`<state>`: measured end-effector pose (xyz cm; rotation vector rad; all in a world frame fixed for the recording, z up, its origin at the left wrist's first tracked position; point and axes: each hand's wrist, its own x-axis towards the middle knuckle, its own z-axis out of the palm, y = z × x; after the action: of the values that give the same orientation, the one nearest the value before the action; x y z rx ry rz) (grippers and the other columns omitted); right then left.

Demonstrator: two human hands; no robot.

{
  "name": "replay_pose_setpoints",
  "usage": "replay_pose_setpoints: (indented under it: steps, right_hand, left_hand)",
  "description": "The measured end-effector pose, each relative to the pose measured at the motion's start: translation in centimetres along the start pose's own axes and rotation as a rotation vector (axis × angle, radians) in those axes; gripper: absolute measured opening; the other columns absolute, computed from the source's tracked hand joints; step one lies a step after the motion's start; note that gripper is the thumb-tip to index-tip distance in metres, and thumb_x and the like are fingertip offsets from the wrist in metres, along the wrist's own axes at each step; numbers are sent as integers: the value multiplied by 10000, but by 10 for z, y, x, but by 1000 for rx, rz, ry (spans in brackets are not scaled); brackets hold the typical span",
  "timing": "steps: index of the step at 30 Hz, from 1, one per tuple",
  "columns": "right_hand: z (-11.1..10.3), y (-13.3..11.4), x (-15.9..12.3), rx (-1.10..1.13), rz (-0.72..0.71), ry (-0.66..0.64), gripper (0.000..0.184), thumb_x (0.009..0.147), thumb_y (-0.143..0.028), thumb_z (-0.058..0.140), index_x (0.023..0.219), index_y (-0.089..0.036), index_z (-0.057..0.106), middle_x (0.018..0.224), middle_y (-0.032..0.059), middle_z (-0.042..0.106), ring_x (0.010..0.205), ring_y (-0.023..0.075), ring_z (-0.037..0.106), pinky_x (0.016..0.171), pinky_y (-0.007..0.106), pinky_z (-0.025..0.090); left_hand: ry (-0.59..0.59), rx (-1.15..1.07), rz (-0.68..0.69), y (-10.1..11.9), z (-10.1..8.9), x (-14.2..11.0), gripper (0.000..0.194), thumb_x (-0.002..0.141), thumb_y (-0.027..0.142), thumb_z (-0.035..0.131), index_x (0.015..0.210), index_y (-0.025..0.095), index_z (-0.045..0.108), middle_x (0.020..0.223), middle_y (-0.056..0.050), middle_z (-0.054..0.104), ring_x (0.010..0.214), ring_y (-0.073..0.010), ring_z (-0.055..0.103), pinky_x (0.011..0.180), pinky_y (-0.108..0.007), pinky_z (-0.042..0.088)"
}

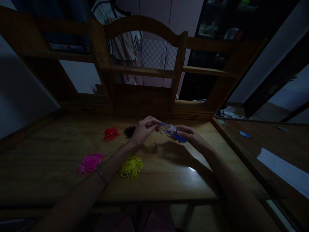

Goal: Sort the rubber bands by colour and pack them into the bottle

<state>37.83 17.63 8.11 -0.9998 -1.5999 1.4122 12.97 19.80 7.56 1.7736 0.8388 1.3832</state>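
My right hand is wrapped round a small clear plastic bottle, held tilted above the table with its mouth toward the left. Blue bands show through its wall in the lower part. At the bottle's mouth, my left hand has its thumb and fingers pinched together, with a bit of blue at the fingertips that looks like a blue band. On the table below lies one small blue piece. Heaps of thin bands lie around my left arm: red, black, pink and yellow.
A wooden shelf unit rises at the back of the wooden table. To the right, a second wooden surface holds a white sheet and a small blue packet. The room is dim.
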Motion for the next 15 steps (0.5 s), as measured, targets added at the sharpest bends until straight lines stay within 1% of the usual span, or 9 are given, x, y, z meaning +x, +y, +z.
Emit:
replay_pose_setpoints:
  steps: [2,4,5,7,9,11,12,15]
  right_hand:
    - [-4,2,2,72,-5,12,378,805,-396,703,1134,-210,684,1059,81,696,862,202,644,737,311,473]
    - [-10,6,6,149,-18,48,369,793,-400,709,1103,-201,690,1016,70,700,812,188,641,696,292,465]
    - [-13,9,9,186,-25,68,362,788,-403,710,1087,-200,693,989,61,699,781,177,634,673,282,459]
    - [-19,13,13,250,-45,98,346,784,-404,708,1064,-201,696,957,47,692,742,159,615,642,267,449]
    - [-24,17,16,300,-63,105,340,782,-402,703,1058,-203,696,955,42,682,737,152,602,638,262,451]
    - [-28,19,18,337,-67,94,337,783,-402,699,1056,-205,695,958,41,674,738,149,597,642,259,457]
    - [-29,19,18,351,-67,86,332,788,-403,693,1055,-205,694,957,41,669,735,146,596,642,257,459]
    - [-32,19,16,384,-69,80,312,796,-411,681,1036,-212,695,936,31,659,703,136,591,625,251,457]
  left_hand:
    - [-11,37,-62,-5,-6,4,207,847,329,643,960,167,705,866,-40,658,730,-133,644,727,-294,535]
    - [-47,81,-126,-15,-10,10,233,847,334,633,994,160,682,842,-43,677,752,-147,647,755,-304,524]
    - [-86,117,-155,-20,-10,13,235,846,333,628,994,156,675,857,-51,683,766,-153,646,761,-309,520]
    - [-204,261,-183,-33,-5,22,237,840,331,625,993,155,668,925,-74,684,810,-168,639,770,-315,509]
    - [-302,417,-170,-44,6,31,270,805,333,661,1013,161,663,990,-89,668,876,-187,623,793,-320,494]
    - [-349,508,-148,-52,22,39,322,748,336,715,1018,169,661,1022,-91,649,930,-207,600,815,-326,476]
    - [-362,528,-147,-54,30,42,320,723,332,732,989,168,665,1009,-89,645,932,-215,591,811,-328,469]
    - [-418,568,-179,-57,50,47,173,723,301,699,810,155,666,863,-71,641,837,-215,582,732,-317,454]
